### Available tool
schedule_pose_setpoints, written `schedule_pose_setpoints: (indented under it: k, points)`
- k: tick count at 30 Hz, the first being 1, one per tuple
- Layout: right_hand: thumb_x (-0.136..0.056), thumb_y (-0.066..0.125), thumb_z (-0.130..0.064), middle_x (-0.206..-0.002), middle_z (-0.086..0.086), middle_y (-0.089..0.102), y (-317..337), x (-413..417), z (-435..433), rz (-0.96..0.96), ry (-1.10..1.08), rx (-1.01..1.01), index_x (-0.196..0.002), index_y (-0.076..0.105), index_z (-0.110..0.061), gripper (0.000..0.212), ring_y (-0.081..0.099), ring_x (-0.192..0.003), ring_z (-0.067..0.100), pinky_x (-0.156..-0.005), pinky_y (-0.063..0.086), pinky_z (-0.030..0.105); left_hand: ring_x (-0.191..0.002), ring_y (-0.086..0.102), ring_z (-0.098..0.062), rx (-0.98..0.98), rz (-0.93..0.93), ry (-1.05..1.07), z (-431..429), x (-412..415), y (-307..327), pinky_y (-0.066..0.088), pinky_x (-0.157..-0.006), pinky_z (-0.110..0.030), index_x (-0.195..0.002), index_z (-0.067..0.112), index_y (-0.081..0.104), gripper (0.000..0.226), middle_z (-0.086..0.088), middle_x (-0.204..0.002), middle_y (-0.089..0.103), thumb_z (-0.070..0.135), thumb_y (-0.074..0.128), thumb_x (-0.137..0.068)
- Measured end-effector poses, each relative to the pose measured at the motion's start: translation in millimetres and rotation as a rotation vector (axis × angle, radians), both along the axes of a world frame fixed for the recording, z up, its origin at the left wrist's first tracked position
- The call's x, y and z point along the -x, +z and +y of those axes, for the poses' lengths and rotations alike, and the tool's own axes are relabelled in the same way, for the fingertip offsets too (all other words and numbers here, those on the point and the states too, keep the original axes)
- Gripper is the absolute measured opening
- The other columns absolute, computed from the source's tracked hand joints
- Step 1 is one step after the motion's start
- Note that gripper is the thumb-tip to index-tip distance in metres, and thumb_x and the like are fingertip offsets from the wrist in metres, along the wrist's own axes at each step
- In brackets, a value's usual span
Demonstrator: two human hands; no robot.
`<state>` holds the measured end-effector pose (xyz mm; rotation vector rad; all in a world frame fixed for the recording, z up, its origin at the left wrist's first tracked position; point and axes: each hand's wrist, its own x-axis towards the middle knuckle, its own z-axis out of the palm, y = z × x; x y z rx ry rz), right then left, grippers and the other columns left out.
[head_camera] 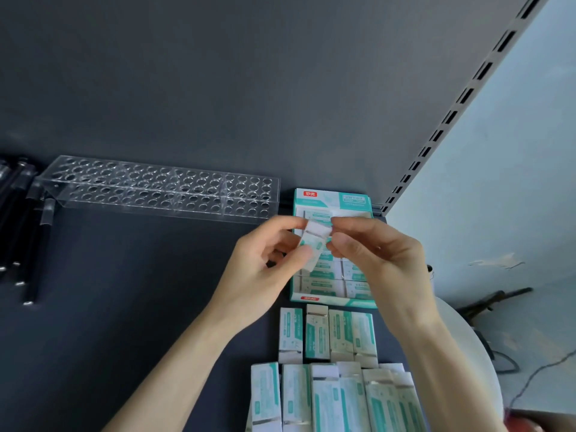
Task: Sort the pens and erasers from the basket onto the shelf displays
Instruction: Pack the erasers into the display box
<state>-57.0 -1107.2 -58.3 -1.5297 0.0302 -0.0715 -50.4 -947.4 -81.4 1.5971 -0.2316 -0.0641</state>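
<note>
Both hands hold one white and teal eraser [315, 241] above the teal eraser display box [332, 199]. My left hand [265, 269] pinches its lower end between thumb and fingers. My right hand [377, 260] pinches its upper end. Several more erasers [327, 335] lie in rows on the dark shelf in front of the box, and a nearer row [330, 397] reaches the bottom edge. A clear acrylic pen holder [162, 187] with many holes stands at the back left. Black pens [21, 232] lie at the far left.
The dark shelf surface [124, 291] lies between the pens and the erasers. A slotted shelf upright [461, 101] runs diagonally at the right. Beyond the shelf edge are a white round object [467, 353] and a pale floor with cables.
</note>
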Motion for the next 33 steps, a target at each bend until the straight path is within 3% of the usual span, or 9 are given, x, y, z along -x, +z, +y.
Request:
schedule_pose_setpoints:
  k: [4,7,11,13,15,18,21,27,33]
  points:
    - [-0.075,0.065,-0.019,-0.080,0.009,0.073,-5,5,-6,0.113,0.055,0.043,-0.084,0.070,-0.006,0.017,0.068,-0.074,0.018,-0.074,0.056,0.025,-0.087,0.070,-0.016,0.154,0.066,0.020,3,-2,1,0.054,-0.078,-0.025,-0.092,0.004,0.057,0.015,-0.013,-0.097,0.070,-0.004,0.066,-0.082]
    - [-0.075,0.063,-0.022,-0.080,0.016,0.071,-4,7,-7,0.164,0.134,-0.017,-0.087,0.066,0.000,0.025,0.070,-0.075,0.026,-0.070,0.057,0.027,-0.091,0.069,-0.019,0.182,0.066,-0.001,3,-3,-1,0.054,-0.080,-0.026,-0.090,0.005,0.058,0.021,-0.012,-0.097,0.071,0.004,0.074,-0.076]
    - [-0.073,0.065,-0.017,-0.076,0.006,0.071,-1,4,-10,0.140,0.124,-0.041,-0.080,0.063,-0.003,0.015,0.068,-0.070,0.022,-0.066,0.056,0.024,-0.094,0.064,-0.014,-0.022,0.028,0.029,2,-4,-8,0.051,-0.082,-0.035,-0.095,0.019,0.064,0.026,0.004,-0.099,0.071,0.021,0.076,-0.072]
    - [-0.075,0.069,-0.013,-0.073,-0.001,0.072,-3,-1,-16,0.091,0.026,0.100,-0.077,0.064,-0.008,0.007,0.067,-0.069,0.014,-0.067,0.055,0.022,-0.100,0.057,0.001,-0.186,0.020,0.073,4,-4,-11,0.045,-0.084,-0.025,-0.105,0.028,0.062,0.033,0.015,-0.107,0.065,0.024,0.078,-0.076]
    - [-0.079,0.071,-0.005,-0.072,-0.005,0.071,-8,-8,-26,0.048,-0.118,0.304,-0.076,0.065,-0.017,0.013,0.066,-0.067,0.008,-0.064,0.053,0.018,-0.109,0.046,0.014,-0.302,0.032,0.054,6,-3,-13,0.038,-0.088,-0.011,-0.115,0.037,0.052,0.048,0.025,-0.117,0.053,0.028,0.076,-0.075]
    - [-0.081,0.068,-0.001,-0.091,-0.009,0.066,-17,-19,-40,-0.059,-0.199,0.602,-0.081,0.068,-0.021,0.020,0.064,-0.078,0.009,-0.071,0.047,0.007,-0.113,0.035,0.027,-0.347,0.069,-0.068,9,0,-15,0.029,-0.091,0.002,-0.115,0.052,0.039,0.062,0.036,-0.121,0.041,0.031,0.078,-0.072]
    - [-0.080,0.068,0.000,-0.098,-0.005,0.064,-28,-29,-44,-0.154,-0.197,0.842,-0.089,0.073,-0.009,0.014,0.059,-0.087,0.015,-0.074,0.038,0.002,-0.121,0.036,0.020,-0.349,0.062,-0.141,12,1,-17,0.028,-0.100,-0.004,-0.124,0.051,0.038,0.073,0.033,-0.133,0.040,0.026,0.080,-0.071]
    - [-0.079,0.067,0.002,-0.101,-0.001,0.070,-41,-42,-45,-0.216,-0.203,1.066,-0.084,0.075,-0.010,0.014,0.051,-0.098,0.024,-0.077,0.038,0.024,-0.126,0.036,0.014,-0.338,0.059,-0.142,12,-1,-20,0.029,-0.109,-0.018,-0.138,0.035,0.040,0.080,0.029,-0.138,0.040,0.025,0.081,-0.069]
    - [-0.081,0.059,0.003,-0.098,0.000,0.068,-38,-54,-43,-0.206,-0.159,1.211,-0.076,0.072,-0.006,0.017,0.046,-0.092,0.025,-0.069,0.038,0.030,-0.124,0.037,0.016,-0.342,0.058,-0.127,12,-1,-21,0.029,-0.108,-0.018,-0.127,0.046,0.038,0.076,0.032,-0.133,0.041,0.022,0.082,-0.070]
